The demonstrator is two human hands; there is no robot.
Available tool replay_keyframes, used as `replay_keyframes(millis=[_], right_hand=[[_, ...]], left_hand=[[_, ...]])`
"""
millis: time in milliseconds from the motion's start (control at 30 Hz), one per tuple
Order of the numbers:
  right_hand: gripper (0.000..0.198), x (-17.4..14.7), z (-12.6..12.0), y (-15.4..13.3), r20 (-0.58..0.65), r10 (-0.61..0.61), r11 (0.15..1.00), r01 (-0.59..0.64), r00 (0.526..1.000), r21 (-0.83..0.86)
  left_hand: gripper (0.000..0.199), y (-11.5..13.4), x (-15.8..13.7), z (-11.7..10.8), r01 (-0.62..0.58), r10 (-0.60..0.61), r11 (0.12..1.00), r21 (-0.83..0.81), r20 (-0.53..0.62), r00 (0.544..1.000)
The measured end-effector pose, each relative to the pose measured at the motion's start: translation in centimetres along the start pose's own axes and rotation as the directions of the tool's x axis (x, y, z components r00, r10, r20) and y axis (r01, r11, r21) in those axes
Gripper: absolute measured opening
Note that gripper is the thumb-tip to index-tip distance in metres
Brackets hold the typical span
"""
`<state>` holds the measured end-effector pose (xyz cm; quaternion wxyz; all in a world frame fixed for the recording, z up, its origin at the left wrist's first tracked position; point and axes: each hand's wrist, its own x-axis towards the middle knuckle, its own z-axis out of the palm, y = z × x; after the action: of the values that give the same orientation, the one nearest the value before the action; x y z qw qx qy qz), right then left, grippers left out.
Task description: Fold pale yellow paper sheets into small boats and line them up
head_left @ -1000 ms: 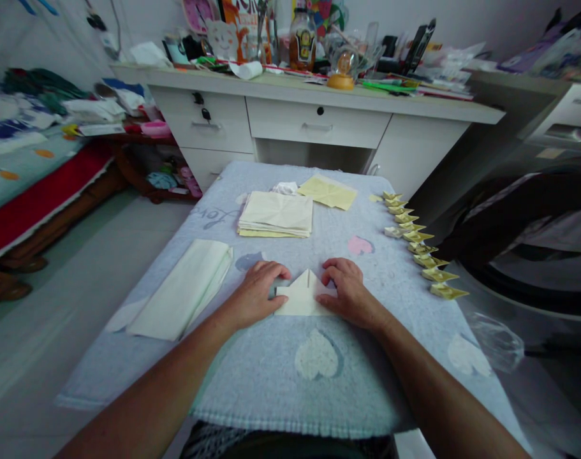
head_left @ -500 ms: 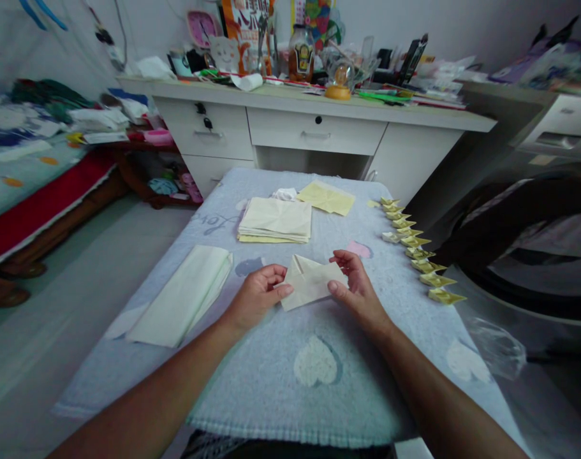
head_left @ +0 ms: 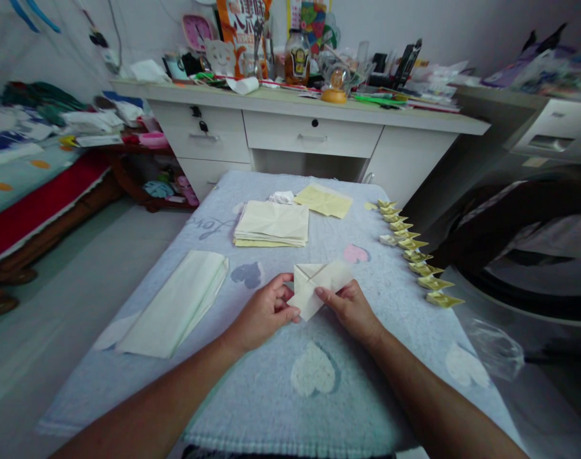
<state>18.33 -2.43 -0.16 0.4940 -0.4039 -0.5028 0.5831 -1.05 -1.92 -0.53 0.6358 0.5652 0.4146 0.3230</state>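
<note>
Between my two hands is a cream sheet of folded paper (head_left: 314, 280), tilted, with a creased flap at its upper left. My left hand (head_left: 272, 307) pinches its lower left corner between thumb and fingers. On the other side my right hand (head_left: 348, 307) grips the right part, thumb on top and fingers behind, mostly hidden. Beyond the hands lies a stack of creased cream paper (head_left: 272, 223), with a yellow sheet (head_left: 324, 200) behind it to the right. A folded pale bundle of paper (head_left: 175, 306) rests left of my left hand.
Several small folded yellow paper boats (head_left: 428, 282) stand in a row along the right edge of the cloth-covered table (head_left: 271, 395). A crumpled white paper (head_left: 282, 197) sits behind the stack. A cluttered desk (head_left: 314, 111) stands beyond, a washing machine (head_left: 548, 143) at right.
The folded paper has been turned, its right end now raised. My right hand has closed from a loose hold to a grip on it, and my left hand has shifted to its lower left corner.
</note>
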Motion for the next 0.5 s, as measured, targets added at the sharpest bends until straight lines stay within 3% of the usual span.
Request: replay_keyframes(millis=[200,267,333,400,500], right_hand=[[0.029,0.6,-0.5,-0.5,-0.2,-0.094,0.995,0.097,0.975,0.007],[0.025,0.7,-1.1,-0.7,-0.268,-0.17,0.983,0.144,0.948,-0.114],[0.018,0.7,-1.7,-1.0,-0.3,-0.264,0.924,0.152,0.917,-0.35],[0.009,0.6,-2.3,-1.2,-0.257,-0.386,0.747,0.137,0.886,-0.65],[0.004,0.5,-2.5,-1.5,-0.091,-0.5,0.363,0.113,0.861,-0.925]], left_hand=[[0.057,0.8,-0.4,-0.1,-0.07,0.071,0.985,0.157,0.0,0.997],[0.058,1.0,-0.5,-0.2,-0.084,0.086,0.981,0.174,-0.007,0.996],[0.057,1.2,-0.5,-0.2,-0.1,0.105,0.978,0.183,-0.014,0.994],[0.057,1.3,-0.6,-0.1,-0.118,0.125,0.974,0.192,-0.023,0.992],[0.068,1.2,-0.7,0.1,-0.144,0.154,0.968,0.205,-0.035,0.987]])
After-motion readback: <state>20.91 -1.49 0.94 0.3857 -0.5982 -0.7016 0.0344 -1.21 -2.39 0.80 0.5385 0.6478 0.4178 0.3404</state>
